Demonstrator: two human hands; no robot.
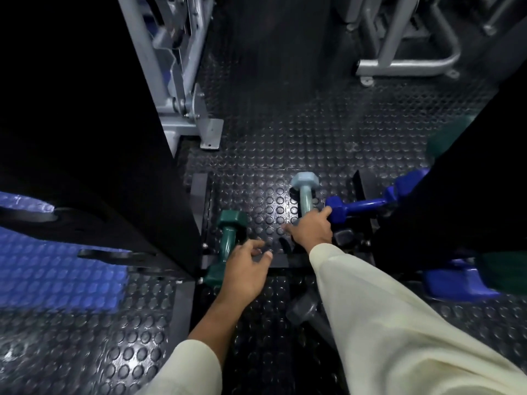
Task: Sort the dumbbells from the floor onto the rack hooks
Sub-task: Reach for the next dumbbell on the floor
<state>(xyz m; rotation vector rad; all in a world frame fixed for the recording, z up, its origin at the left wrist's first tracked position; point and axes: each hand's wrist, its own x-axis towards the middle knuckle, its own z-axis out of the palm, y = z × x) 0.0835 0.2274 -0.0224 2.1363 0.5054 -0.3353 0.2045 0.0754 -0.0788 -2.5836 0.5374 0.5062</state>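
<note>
A dark green dumbbell (228, 242) lies across the low black rack bar (288, 259) at left. My left hand (246, 269) hovers just right of it, fingers apart and holding nothing. A light teal dumbbell (305, 192) points away from me at centre. My right hand (312, 228) rests on its near end with fingers spread; whether the fingers close on it I cannot tell. A blue dumbbell (362, 206) lies to the right of that hand. A black dumbbell (305, 309) lies partly hidden under my right sleeve.
Black rack panels (94, 166) stand at left and right. Another blue dumbbell (456, 280) and a green one (445, 138) sit at the right. Grey machine frames (399, 64) stand on the studded rubber floor (285, 124) beyond. A blue mat (57, 275) lies at left.
</note>
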